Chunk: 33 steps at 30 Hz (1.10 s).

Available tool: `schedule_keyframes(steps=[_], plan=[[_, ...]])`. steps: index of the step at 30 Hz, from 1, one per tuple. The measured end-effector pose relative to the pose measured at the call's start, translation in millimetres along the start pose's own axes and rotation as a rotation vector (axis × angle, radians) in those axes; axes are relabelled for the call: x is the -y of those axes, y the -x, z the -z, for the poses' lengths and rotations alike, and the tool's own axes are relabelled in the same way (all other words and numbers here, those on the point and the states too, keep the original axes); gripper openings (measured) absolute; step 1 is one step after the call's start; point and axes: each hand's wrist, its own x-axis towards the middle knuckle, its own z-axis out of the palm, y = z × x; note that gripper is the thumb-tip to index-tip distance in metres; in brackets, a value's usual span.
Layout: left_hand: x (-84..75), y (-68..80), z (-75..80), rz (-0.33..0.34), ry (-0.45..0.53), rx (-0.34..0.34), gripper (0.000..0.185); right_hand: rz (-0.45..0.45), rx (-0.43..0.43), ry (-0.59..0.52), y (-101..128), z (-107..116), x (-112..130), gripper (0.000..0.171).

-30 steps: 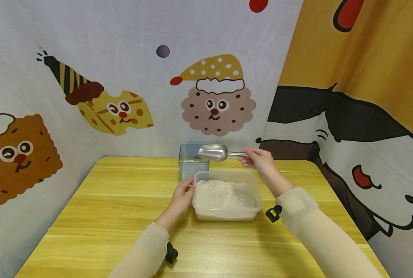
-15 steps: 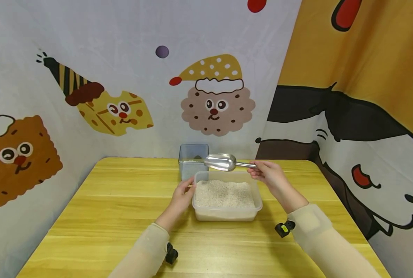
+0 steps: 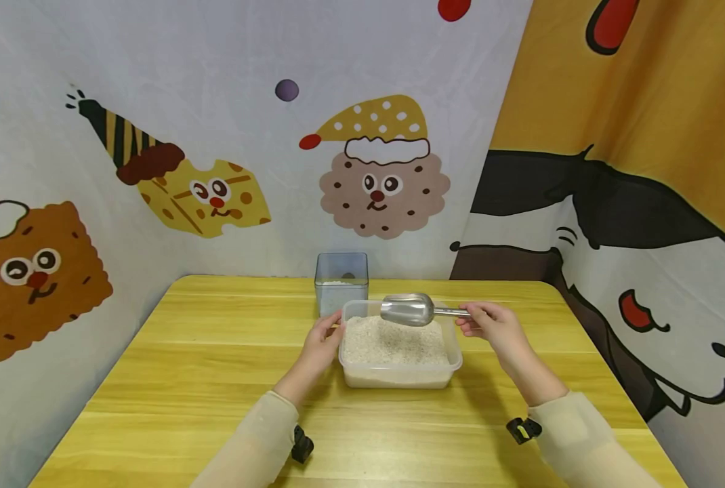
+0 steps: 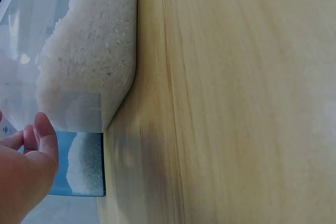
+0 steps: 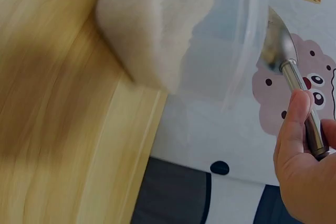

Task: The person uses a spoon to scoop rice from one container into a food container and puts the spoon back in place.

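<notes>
In the head view my right hand (image 3: 490,329) pinches the thin handle of a shiny metal scoop (image 3: 408,310). The scoop lies level above the back of a clear plastic tub (image 3: 397,368) and points left; I see no rice in it. White rice (image 3: 393,347) fills much of the tub. At the tub's back left corner, my left hand (image 3: 322,346) holds the rim with bent fingers. The right wrist view shows thumb and fingers round the scoop's handle (image 5: 310,124). A bluish see-through container (image 3: 332,298), also with rice, stands behind the tub's left end.
Everything stands on a wooden table (image 3: 216,366) with light yellow boards. A white cloth with cartoon prints (image 3: 246,135) hangs right behind the back edge, and an orange cloth (image 3: 582,102) hangs at the right. Black cameras (image 3: 302,444) sit on both wrists.
My right hand has brought the scoop down and to the right, from over the bluish container to over the tub. The left hand and both containers stay in place.
</notes>
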Motion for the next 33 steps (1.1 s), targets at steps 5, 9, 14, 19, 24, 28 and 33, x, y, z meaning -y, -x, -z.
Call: schedule_keyframes(steps=[5,9,14,19,24,28,33], plan=[[-5.5,1.6,-0.1,0.015,0.0,0.008,0.043,0.14,-0.038,0.176,8,2,-6,0.036],[-18.7,6.1,2.1,0.015,0.024,0.024,0.043,0.261,-0.055,0.308,13,3,-9,0.029],[-16.2,4.6,2.2,0.017,0.021,0.023,0.043,0.402,-0.105,0.556,21,3,-12,0.023],[-2.6,0.6,-0.2,0.029,-0.002,0.002,0.043,0.583,-0.127,0.769,26,2,-13,0.014],[-1.1,0.6,-1.0,0.014,0.009,-0.001,0.043,0.749,-0.129,0.878,27,1,-14,0.013],[-2.1,1.1,-0.7,0.018,0.009,0.007,0.043,0.823,-0.125,0.905,26,1,-16,0.015],[-1.5,-0.3,0.4,0.023,0.006,0.002,0.043,0.828,-0.112,0.917,24,1,-20,0.012]])
